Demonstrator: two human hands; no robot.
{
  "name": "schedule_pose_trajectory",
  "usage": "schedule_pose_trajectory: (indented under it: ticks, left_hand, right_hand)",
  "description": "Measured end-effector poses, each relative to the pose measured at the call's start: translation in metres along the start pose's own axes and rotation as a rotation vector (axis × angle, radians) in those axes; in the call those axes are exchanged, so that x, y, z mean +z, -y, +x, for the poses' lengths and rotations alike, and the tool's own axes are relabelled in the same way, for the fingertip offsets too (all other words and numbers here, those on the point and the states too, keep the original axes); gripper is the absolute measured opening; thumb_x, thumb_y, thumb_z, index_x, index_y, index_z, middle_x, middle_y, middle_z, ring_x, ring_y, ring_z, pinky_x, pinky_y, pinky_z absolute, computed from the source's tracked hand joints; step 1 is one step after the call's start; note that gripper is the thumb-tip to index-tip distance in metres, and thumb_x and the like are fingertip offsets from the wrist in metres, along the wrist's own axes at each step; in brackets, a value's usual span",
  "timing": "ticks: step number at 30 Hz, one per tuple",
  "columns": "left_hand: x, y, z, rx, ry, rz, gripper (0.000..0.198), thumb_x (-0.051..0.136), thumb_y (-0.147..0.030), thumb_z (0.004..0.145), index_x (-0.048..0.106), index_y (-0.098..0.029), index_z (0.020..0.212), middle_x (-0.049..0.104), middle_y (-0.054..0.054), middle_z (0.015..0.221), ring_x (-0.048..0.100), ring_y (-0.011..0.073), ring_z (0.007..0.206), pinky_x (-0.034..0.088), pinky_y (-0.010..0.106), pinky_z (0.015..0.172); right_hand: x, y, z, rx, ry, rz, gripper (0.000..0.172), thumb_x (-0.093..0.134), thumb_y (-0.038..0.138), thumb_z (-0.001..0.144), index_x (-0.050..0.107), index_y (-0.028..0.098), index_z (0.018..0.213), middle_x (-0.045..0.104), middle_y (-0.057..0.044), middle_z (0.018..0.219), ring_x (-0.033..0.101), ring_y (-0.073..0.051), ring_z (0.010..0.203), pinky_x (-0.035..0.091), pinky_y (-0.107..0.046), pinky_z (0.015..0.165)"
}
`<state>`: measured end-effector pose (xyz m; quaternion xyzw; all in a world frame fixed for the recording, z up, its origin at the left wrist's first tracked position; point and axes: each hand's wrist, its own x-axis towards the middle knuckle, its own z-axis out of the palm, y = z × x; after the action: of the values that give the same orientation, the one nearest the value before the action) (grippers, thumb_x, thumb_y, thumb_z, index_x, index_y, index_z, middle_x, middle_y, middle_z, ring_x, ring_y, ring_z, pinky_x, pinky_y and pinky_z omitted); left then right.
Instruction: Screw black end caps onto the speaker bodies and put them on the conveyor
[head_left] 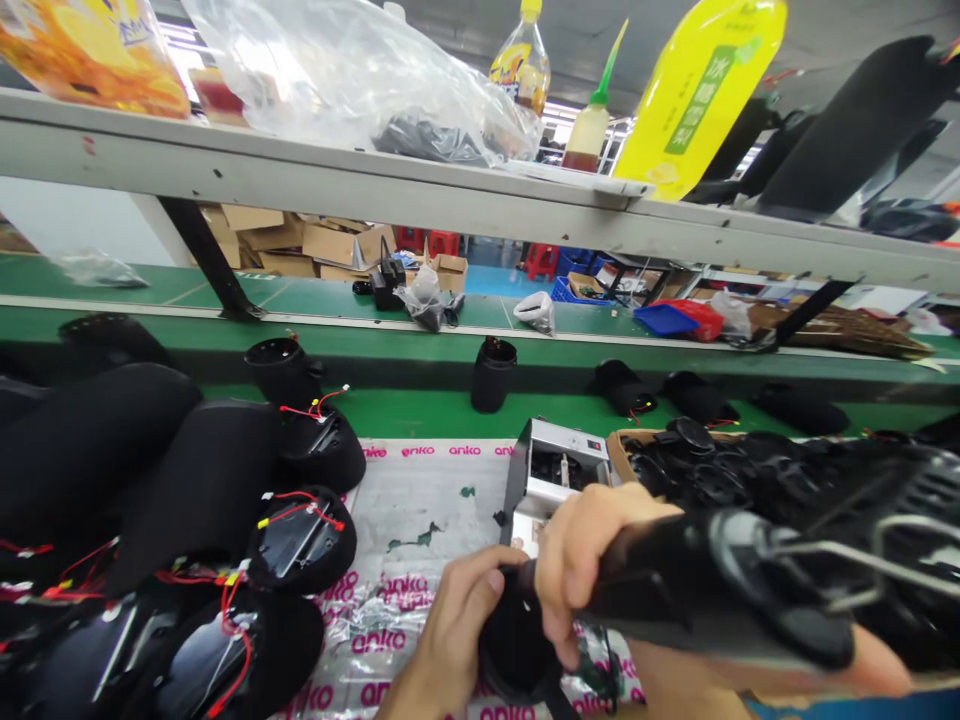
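Note:
My right hand [589, 545] is wrapped round a black electric screwdriver [675, 590], which lies almost level and has a wire hanging loop at its rear. My left hand [454, 620] grips the side of a black rounded speaker housing [517, 640] low in the view. The front end of the driver is close to the housing; my right fingers hide whether they touch. Just beyond both hands stands a silver screw feeder [559, 465]. Printed plastic sheeting [420, 540] covers the bench beneath them.
Several black housings with red wires [300, 540] crowd the left side. A carton [619, 460] of black round parts stands at right. Behind runs a green conveyor [420, 405] carrying a black cylinder [493, 375]. A shelf rail [450, 200] crosses above, holding bottles and bags.

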<state>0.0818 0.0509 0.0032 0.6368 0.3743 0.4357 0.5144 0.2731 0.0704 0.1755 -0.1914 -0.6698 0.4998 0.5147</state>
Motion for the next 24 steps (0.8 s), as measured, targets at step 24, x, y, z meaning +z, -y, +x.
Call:
schedule_pose_trajectory:
  ticks: [24]
  left_hand:
    - [0.01, -0.025, -0.037, -0.193, -0.339, -0.141, 0.061, 0.054, -0.07, 0.106, 0.071, -0.026, 0.145, 0.073, 0.009, 0.152, 0.066, 0.0352, 0.143, 0.05, 0.043, 0.12]
  right_hand:
    - [-0.028, -0.063, -0.047, -0.034, -0.594, 0.083, 0.085, 0.06, 0.097, 0.085, 0.086, 0.016, 0.086, 0.076, -0.008, 0.063, 0.055, -0.016, 0.03, 0.041, -0.027, 0.03]
